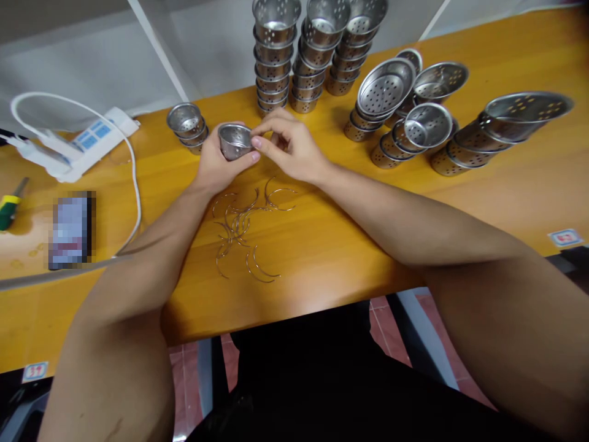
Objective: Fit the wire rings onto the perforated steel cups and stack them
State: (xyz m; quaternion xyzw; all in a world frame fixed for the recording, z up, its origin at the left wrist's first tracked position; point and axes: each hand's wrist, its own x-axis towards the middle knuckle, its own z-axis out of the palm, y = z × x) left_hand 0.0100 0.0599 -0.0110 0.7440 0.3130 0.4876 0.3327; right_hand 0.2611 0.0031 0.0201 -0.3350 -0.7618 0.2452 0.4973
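My left hand (pixel 215 164) grips a small perforated steel cup (pixel 234 140) above the wooden table (pixel 322 245). My right hand (pixel 291 147) pinches at the cup's right rim with thumb and fingertips; whether a thin wire sits between them I cannot tell. A loose pile of curved wire handles (pixel 243 230) lies on the table just below both hands.
Tall stacks of the same cups (pixel 276 55) stand at the back, a short stack (pixel 188 126) at the left, and tipped-over stacks (pixel 414 116) (pixel 501 126) lie on the right. A white power strip (pixel 92 141) with its cable, a screwdriver (pixel 10 205) and a blurred phone (pixel 71 228) sit at left.
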